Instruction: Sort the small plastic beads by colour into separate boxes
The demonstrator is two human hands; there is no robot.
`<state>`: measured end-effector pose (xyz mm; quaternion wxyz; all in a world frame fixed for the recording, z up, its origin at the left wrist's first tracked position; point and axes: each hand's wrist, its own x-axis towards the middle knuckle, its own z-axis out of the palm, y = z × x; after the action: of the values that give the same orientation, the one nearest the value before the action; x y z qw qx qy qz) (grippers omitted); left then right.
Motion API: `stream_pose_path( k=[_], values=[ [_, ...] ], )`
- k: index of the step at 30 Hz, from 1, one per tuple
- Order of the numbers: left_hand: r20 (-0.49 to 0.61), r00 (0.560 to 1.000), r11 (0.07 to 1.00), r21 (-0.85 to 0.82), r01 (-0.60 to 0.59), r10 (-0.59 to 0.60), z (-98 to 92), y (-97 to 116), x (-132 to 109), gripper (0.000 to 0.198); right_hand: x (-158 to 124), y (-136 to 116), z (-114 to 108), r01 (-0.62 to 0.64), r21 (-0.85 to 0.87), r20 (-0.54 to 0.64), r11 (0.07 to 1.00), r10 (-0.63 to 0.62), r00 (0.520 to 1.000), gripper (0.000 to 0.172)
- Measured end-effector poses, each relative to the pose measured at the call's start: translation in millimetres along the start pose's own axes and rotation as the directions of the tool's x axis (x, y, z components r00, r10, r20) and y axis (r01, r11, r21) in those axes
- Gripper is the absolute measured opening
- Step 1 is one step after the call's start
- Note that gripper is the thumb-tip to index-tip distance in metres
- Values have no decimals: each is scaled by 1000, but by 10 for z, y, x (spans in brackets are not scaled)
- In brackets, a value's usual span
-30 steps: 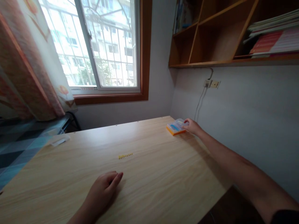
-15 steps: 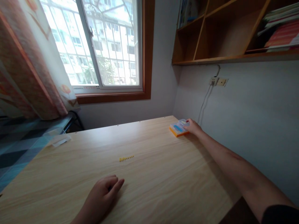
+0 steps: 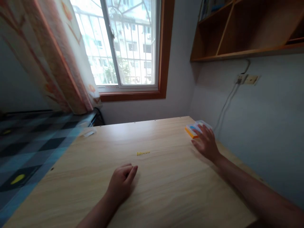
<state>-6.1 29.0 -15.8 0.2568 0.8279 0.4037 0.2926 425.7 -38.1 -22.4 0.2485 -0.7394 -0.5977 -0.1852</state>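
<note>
A small orange box with a clear lid (image 3: 193,129) lies near the far right corner of the wooden table (image 3: 166,190). My right hand (image 3: 206,142) rests just in front of it with fingers stretched out, fingertips close to the box and holding nothing. A short row of tiny yellow beads (image 3: 143,153) lies in the middle of the table. My left hand (image 3: 121,182) lies on the tabletop a little nearer than the beads, its fingers loosely curled under, nothing visible in it.
A clear plastic piece (image 3: 88,133) sits at the table's far left corner. Left of the table is a bed with a blue chequered cover (image 3: 28,145). A window (image 3: 125,47) and curtain (image 3: 59,63) stand behind; a wall shelf (image 3: 249,28) and cable (image 3: 225,104) on the right.
My right hand has drawn back from the orange box toward me and no longer grips it. The view has swung left. The left hand has stayed put.
</note>
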Motion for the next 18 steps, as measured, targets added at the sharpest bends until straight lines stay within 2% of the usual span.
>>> stream_pose_path(
  k=[2, 4, 7, 10, 12, 14, 15, 16, 17, 18],
  values=[
    [-109, 994, 1000, 17, 11, -9, -3, 21, -20, 50, -331, -312, 8, 148, 102, 80, 984, -156, 985, 48],
    [-203, 979, 999, 40, 27, -19, -2, 34, -37, 48, -586, -584, 6, 285, 209, 90, 936, -309, 947, 43],
    [-278, 960, 994, 95, 47, -18, 11, 45, -64, 43, -774, -899, -14, 401, 319, 94, 859, -450, 888, 42],
    [-271, 962, 984, 178, 22, 28, -8, 26, -93, 36, -797, -1115, -25, 457, 396, 125, 796, -540, 832, 47],
    [-209, 973, 958, 283, -39, 101, -80, -46, -102, 28, -777, -1221, -11, 484, 422, 128, 767, -579, 805, 51],
    [-119, 983, 904, 420, -78, 140, -210, -194, -91, 21, -745, -1308, 25, 492, 424, 131, 760, -589, 797, 55],
    [-97, 989, 873, 485, -53, 113, -291, -297, -74, 22, -724, -1345, 52, 487, 421, 140, 766, -585, 799, 58],
    [-113, 993, 837, 547, 25, 45, -377, -415, -48, 26, -700, -1378, 84, 472, 417, 157, 777, -573, 804, 62],
    [-145, 988, 789, 601, 130, -53, -465, -543, -15, 34, -672, -1408, 122, 450, 413, 182, 792, -556, 811, 66],
    [-196, 965, 724, 639, 259, -173, -550, -676, 25, 44, -641, -1433, 165, 420, 410, 214, 810, -533, 819, 70]
  ],
)
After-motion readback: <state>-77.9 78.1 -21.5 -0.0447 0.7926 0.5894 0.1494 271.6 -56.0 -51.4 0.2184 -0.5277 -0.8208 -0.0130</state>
